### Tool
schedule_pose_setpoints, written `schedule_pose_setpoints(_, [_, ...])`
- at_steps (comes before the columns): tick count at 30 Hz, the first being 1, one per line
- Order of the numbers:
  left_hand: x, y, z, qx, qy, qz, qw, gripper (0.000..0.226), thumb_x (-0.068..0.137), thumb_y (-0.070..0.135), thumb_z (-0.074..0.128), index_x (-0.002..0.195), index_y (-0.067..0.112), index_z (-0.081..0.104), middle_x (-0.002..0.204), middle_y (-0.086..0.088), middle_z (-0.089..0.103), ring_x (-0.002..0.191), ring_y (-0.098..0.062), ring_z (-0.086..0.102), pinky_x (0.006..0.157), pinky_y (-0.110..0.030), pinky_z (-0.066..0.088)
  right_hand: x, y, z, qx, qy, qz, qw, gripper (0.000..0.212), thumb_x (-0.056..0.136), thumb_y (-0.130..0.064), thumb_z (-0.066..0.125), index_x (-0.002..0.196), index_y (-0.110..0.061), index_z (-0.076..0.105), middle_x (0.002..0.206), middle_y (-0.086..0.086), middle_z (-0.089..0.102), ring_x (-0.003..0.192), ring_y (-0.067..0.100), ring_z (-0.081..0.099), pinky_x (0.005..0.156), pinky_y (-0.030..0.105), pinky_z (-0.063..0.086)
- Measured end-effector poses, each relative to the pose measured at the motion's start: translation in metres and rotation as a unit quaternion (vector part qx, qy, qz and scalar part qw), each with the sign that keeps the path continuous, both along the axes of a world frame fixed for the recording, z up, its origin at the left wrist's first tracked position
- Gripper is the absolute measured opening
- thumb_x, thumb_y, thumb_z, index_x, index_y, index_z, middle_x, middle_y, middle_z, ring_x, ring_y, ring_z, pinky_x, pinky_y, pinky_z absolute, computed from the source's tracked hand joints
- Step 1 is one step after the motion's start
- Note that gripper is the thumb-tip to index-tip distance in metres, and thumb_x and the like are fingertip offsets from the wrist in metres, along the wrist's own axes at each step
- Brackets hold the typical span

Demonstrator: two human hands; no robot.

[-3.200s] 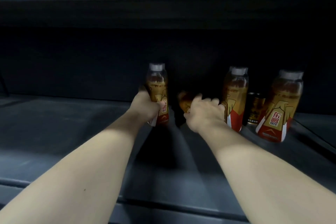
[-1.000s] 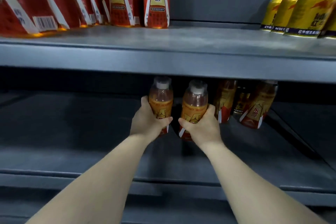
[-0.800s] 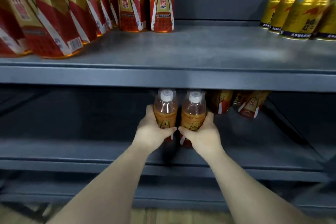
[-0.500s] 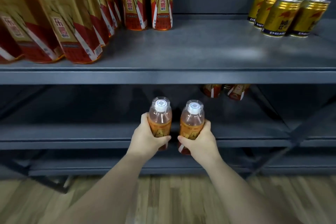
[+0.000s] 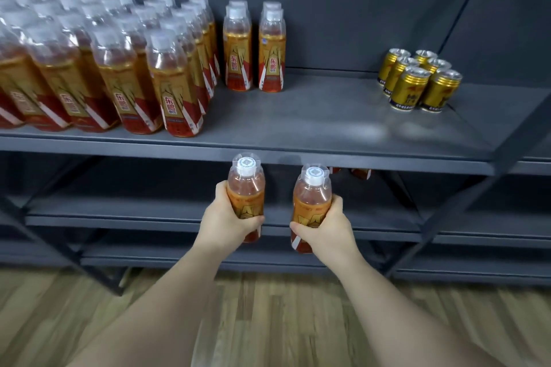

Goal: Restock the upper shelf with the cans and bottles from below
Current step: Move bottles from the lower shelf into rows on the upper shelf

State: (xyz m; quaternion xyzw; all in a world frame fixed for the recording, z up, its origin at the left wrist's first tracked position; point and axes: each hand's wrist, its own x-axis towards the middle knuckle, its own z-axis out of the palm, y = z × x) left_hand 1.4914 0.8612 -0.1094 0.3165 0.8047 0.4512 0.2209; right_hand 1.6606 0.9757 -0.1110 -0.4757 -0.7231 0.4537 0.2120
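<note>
Left hand grips one bottle, right hand grips another, both upright just below shelf front edge; risk: caps catch that edge going up, or bump the standing pair

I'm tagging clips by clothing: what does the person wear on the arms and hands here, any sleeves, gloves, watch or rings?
Nothing worn shows. The left hand and right hand are bare: no gloves, no rings that can be seen. The left forearm and right forearm are bare to the picture's lower edge, with no sleeve, watch or bracelet in view.
</note>
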Motion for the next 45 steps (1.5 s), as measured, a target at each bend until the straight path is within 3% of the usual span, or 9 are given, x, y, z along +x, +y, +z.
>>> schedule_pose_setpoints(3, [0.005,-0.002,0.031,0.007,0.013,0.005,1.000,0.081,0.074,0.029,0.086,0.135,0.030,0.032,0.114,0.013,0.055,0.103,-0.009,0.056,0.083,-0.024,0.047,0.004,0.003,0.030,0.014,0.003,0.011,1.000,0.074,0.074,-0.036,0.087,0.119,-0.038,0.029,0.099,-0.019,0.050,0.089,0.006,0.054,0.065,0.016,0.042])
schedule_pose_setpoints(9, [0.007,0.002,0.077,0.004,0.045,0.021,0.999,0.080,0.073,0.033,0.087,0.132,0.030,0.033,0.112,0.013,0.053,0.105,-0.011,0.055,0.084,-0.026,0.047,0.003,0.014,0.069,0.037,0.021,0.021,0.999,0.071,0.073,-0.038,0.087,0.117,-0.035,0.032,0.104,-0.014,0.053,0.097,0.010,0.056,0.079,0.026,0.045])
schedule_pose_setpoints(25, [-0.018,0.040,0.147,0.054,0.090,0.026,0.994,0.081,0.076,0.033,0.085,0.134,0.026,0.030,0.119,0.009,0.053,0.109,-0.014,0.055,0.087,-0.030,0.048,-0.034,0.059,0.132,0.110,0.045,0.022,0.993,0.070,0.075,-0.046,0.083,0.120,-0.029,0.032,0.111,-0.007,0.054,0.100,0.016,0.058,0.082,0.033,0.051])
schedule_pose_setpoints(28, [-0.038,0.063,0.154,0.060,0.100,0.017,0.993,0.086,0.078,0.033,0.083,0.140,0.022,0.025,0.119,0.009,0.050,0.109,-0.013,0.053,0.088,-0.029,0.048,-0.056,0.076,0.140,0.119,0.053,0.019,0.991,0.069,0.075,-0.047,0.082,0.116,-0.033,0.027,0.111,-0.008,0.052,0.100,0.017,0.056,0.084,0.037,0.054])
schedule_pose_setpoints(36, [-0.099,0.115,0.156,0.064,0.082,0.022,0.994,0.085,0.082,0.027,0.080,0.144,0.022,0.022,0.120,0.011,0.046,0.108,-0.010,0.048,0.089,-0.029,0.045,-0.117,0.125,0.144,0.124,0.057,-0.005,0.991,0.070,0.075,-0.045,0.083,0.118,-0.033,0.029,0.108,-0.012,0.050,0.098,0.012,0.054,0.081,0.030,0.047])
schedule_pose_setpoints(45, [-0.151,0.156,0.145,0.061,0.082,0.046,0.994,0.080,0.081,0.023,0.082,0.141,0.024,0.030,0.134,0.004,0.050,0.125,-0.018,0.051,0.101,-0.036,0.045,-0.176,0.162,0.138,0.118,0.042,-0.010,0.992,0.069,0.076,-0.046,0.083,0.116,-0.034,0.029,0.110,-0.011,0.051,0.098,0.012,0.054,0.081,0.031,0.047])
